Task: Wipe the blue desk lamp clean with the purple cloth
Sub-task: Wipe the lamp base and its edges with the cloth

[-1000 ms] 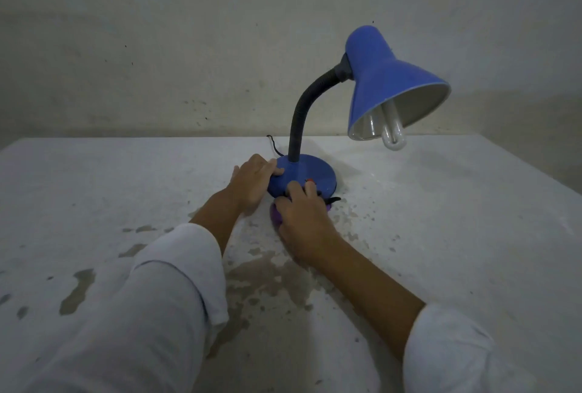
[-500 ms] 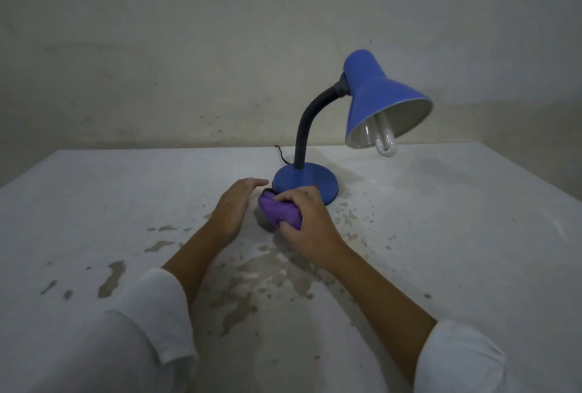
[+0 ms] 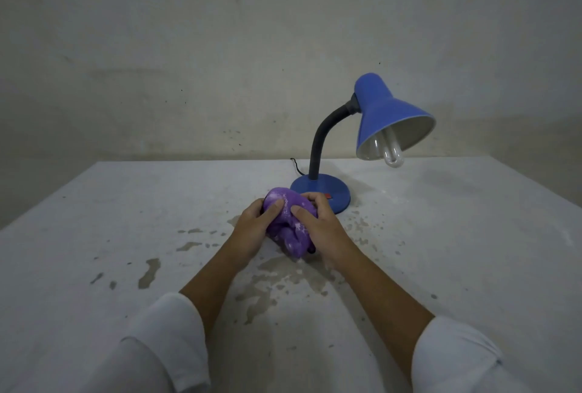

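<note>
The blue desk lamp (image 3: 390, 109) stands upright on the white table, its round base (image 3: 330, 188) just beyond my hands and its black gooseneck curving up to a shade that tilts right with a white bulb showing. A bunched purple cloth (image 3: 291, 225), speckled with white dust, is held above the table in front of the base. My left hand (image 3: 252, 229) grips its left side and my right hand (image 3: 324, 229) grips its right side. The cloth does not touch the lamp.
The white table (image 3: 456, 235) has flaked, stained patches around and in front of my hands. A thin black cord (image 3: 296, 164) runs off behind the lamp base. A pale wall rises right behind the table's far edge.
My hands left the lamp base and drew back toward me. The right hand lifted the cloth off the table, and the left hand came over to grip it too.
</note>
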Demonstrator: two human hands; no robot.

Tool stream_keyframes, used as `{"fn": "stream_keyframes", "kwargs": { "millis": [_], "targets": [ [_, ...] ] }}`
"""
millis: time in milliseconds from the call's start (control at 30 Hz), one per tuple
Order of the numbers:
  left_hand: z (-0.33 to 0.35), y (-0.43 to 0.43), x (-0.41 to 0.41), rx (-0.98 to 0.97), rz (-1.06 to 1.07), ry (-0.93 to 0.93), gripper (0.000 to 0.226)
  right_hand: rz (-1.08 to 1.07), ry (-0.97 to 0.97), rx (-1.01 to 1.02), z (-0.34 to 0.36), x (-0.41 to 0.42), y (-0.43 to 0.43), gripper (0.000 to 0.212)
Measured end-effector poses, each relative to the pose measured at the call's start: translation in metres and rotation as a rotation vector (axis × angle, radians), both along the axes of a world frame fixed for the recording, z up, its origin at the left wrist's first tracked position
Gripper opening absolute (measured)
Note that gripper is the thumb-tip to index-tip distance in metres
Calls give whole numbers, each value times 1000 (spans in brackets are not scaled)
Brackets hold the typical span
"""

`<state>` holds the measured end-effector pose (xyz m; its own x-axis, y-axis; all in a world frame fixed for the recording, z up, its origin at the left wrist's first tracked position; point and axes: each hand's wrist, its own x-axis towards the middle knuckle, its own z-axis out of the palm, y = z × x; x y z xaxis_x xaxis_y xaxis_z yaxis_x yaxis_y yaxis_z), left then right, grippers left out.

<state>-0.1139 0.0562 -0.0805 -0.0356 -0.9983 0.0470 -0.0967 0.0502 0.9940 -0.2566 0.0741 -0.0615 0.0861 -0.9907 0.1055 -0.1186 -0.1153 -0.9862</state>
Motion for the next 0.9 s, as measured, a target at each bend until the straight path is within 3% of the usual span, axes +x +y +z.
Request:
{"fn": "stream_keyframes", "kwargs": {
  "millis": [167,333,500,667,800,900],
  "targets": [
    [3,-3,5,14,49,-59,38,22,233,-112,-1,-12,-7,28],
    [12,-15,14,3,53,-215,43,69,291,-143,-3,-25,-15,28],
    [19,-29,17,48,45,-441,42,-171,488,-255,-10,-42,-35,19],
    [22,-39,-2,33,121,-523,40,-363,805,-225,-17,-63,-58,37],
    [20,-39,-23,22,253,-574,39,-279,899,-169,-20,-71,-74,51],
    [18,-35,-34,-36,322,-803,52,-211,899,-127,-23,-73,-82,56]
  ]
}}
